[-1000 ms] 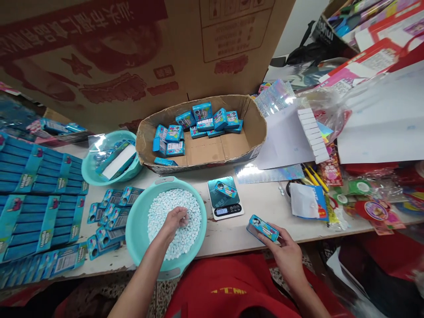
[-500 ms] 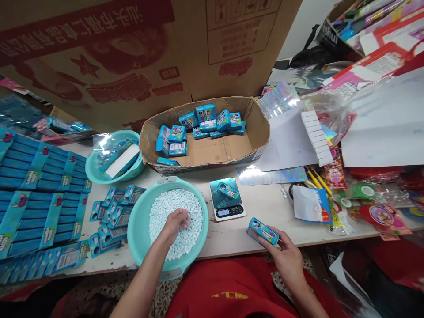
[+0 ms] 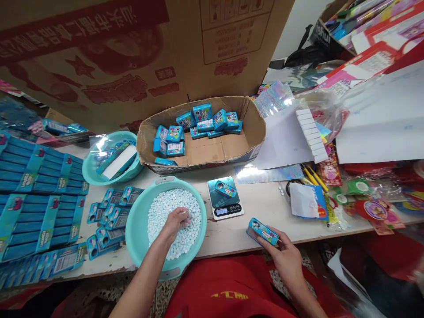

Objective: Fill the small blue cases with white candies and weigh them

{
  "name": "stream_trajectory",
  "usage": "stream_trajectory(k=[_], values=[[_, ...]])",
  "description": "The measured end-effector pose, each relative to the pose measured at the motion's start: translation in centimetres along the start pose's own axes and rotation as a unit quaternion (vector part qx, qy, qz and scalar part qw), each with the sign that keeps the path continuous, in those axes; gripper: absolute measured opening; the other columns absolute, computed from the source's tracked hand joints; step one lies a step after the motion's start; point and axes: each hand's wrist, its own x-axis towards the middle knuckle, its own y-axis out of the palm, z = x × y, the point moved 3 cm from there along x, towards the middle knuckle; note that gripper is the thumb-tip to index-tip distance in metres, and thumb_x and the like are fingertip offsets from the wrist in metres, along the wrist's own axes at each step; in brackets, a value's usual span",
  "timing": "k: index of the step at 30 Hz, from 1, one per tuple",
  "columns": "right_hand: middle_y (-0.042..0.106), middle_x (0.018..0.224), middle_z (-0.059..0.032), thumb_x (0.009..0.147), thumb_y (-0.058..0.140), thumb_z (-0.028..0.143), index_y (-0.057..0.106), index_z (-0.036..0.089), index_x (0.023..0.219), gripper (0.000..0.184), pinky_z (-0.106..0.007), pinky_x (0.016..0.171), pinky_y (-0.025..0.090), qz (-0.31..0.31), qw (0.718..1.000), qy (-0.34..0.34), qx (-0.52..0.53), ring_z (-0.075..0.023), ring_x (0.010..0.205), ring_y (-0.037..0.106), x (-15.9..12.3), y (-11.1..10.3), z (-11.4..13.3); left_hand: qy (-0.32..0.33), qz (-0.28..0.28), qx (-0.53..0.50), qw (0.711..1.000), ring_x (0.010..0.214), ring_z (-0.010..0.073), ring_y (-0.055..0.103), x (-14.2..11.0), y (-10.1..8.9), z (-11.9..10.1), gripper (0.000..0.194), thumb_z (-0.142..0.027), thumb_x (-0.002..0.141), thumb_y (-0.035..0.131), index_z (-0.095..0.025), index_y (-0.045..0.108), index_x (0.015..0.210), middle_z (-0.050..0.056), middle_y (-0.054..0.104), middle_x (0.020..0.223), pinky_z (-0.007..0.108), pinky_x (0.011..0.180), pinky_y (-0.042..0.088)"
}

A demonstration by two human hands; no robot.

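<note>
Our right hand (image 3: 289,256) grips a blue box (image 3: 263,230), hiding one end. Our left hand (image 3: 174,223) curls over white candies (image 3: 170,201); we can't tell if it holds any.

The large bowl (image 3: 135,238) is pale turquoise, its pellets (image 3: 155,212) white tinged blue. Right of the bowl, the scale (image 3: 215,201) is white in front and teal on top; farther right, the box (image 3: 265,233) is blue with white lettering. Behind the bowl, the big carton (image 3: 185,44) is brown, printed dark red.
</note>
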Motion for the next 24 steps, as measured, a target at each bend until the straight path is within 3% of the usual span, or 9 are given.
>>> stream_trajectory(k=[8,15,19,24], values=[[0.067,0.097,-0.0076,0.054,0.076,0.047,0.063,0.016,0.097,0.055,-0.039,0.085,0.047,0.0,1.0,-0.007,-0.011,-0.0252,0.087,0.061,-0.1,-0.1,0.1,0.004,0.007,0.017,1.0,0.044,0.0082,0.05,-0.6,0.4,0.4,0.052,-0.053,0.051,0.075,-0.014,0.052,0.076,0.001,0.059,0.059,0.018,0.041,0.032],[0.067,0.096,-0.0073,0.057,0.076,0.046,0.063,0.016,0.099,0.054,-0.038,0.084,0.048,0.01,1.0,-0.025,-0.01,-0.0243,0.087,0.062,0.2,-0.1,-0.2,0.014,-0.01,-0.023,1.0,0.049,0.0089,0.052,-0.6,0.4,0.2,0.046,-0.037,0.046,0.077,-0.013,0.054,0.079,0.0,0.059,0.062,0.02,0.047,0.038],[0.067,0.097,-0.0067,0.058,0.076,0.046,0.063,0.017,0.099,0.052,-0.038,0.085,0.048,0.014,0.999,-0.026,-0.011,-0.0241,0.088,0.062,0.4,0.1,-0.2,0.031,-0.006,0.002,1.0,0.047,0.0085,0.049,-0.9,0.3,-1.1,0.044,-0.041,0.05,0.075,-0.014,0.054,0.077,0.001,0.059,0.062,0.019,0.044,0.033],[0.068,0.096,-0.0074,0.057,0.076,0.047,0.064,0.016,0.098,0.052,-0.039,0.084,0.049,0.008,1.0,-0.019,-0.01,-0.0252,0.088,0.062,0.6,0.2,0.1,0.061,0.004,0.065,0.996,0.045,0.0081,0.045,-1.1,0.8,-4.4,0.043,-0.046,0.052,0.073,-0.014,0.056,0.076,-0.001,0.054,0.059,0.021,0.043,0.027]])
